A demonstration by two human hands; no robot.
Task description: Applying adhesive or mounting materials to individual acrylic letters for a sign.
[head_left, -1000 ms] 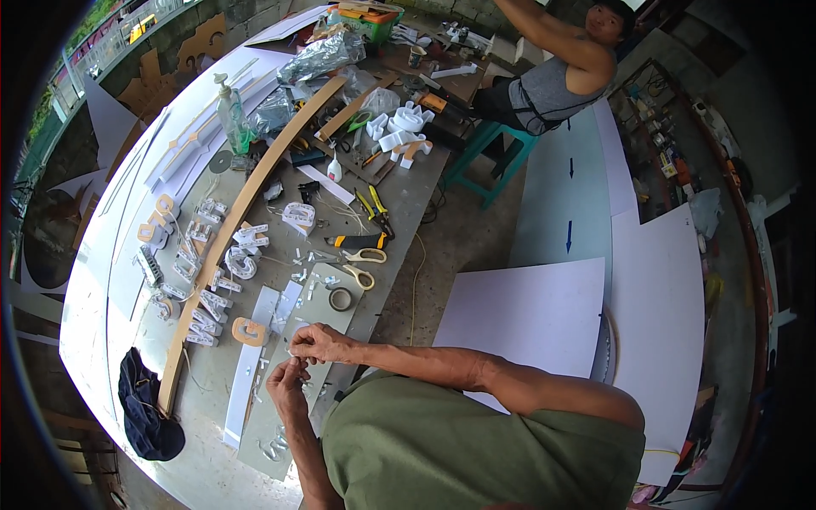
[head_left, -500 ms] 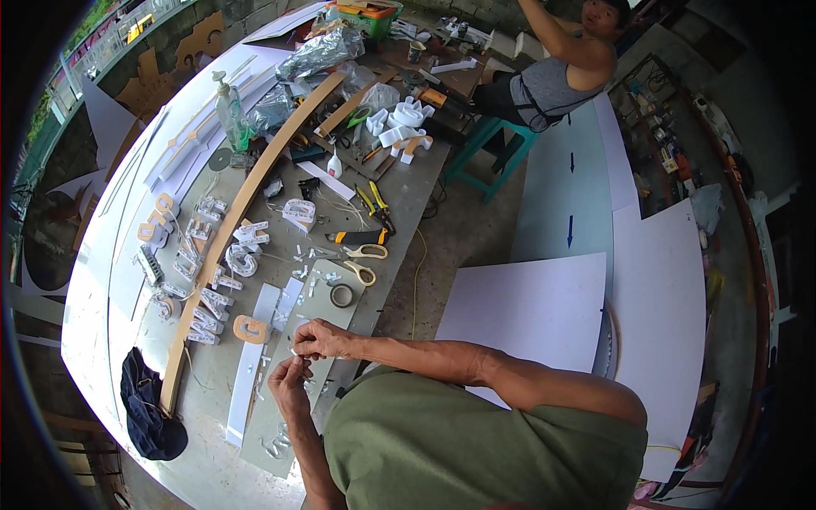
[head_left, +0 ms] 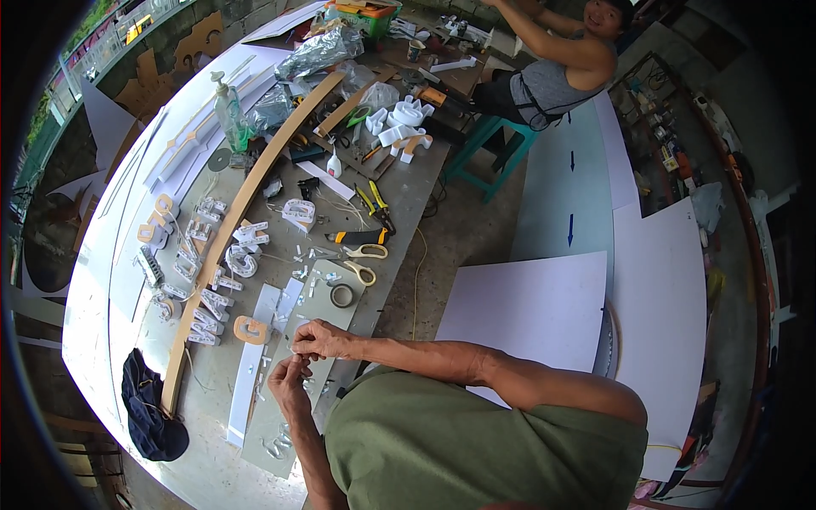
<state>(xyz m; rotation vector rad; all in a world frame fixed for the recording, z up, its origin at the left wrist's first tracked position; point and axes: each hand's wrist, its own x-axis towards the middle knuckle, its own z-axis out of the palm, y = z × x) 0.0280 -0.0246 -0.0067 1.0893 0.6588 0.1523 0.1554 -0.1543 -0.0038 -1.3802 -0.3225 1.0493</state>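
Observation:
Above the grey panel [head_left: 316,299], my left hand [head_left: 290,382] and my right hand [head_left: 325,340] meet with their fingertips pinched together. A tiny whitish piece shows between them, too small to name. The panel carries a roll of dark tape [head_left: 342,295] and several small white and clear scraps. Left of my hands, a tan-faced letter-shaped block [head_left: 251,329] rests on a long white strip [head_left: 246,382]. Beyond the tape, scissors with cream handles [head_left: 365,252] lie beside a yellow-and-black utility knife [head_left: 357,237].
A long tan strip [head_left: 272,153] crosses the table, with white letter-shaped pieces [head_left: 204,319] along it. Yellow-handled pliers [head_left: 374,206], a spray bottle [head_left: 228,110] and a dark cap [head_left: 149,408] lie about. Across the table, a person [head_left: 561,72] sits on a teal stool [head_left: 484,153].
The seated person's raised arms have come down slightly and the head has shifted. My two hands stay almost where they were, fingertips together.

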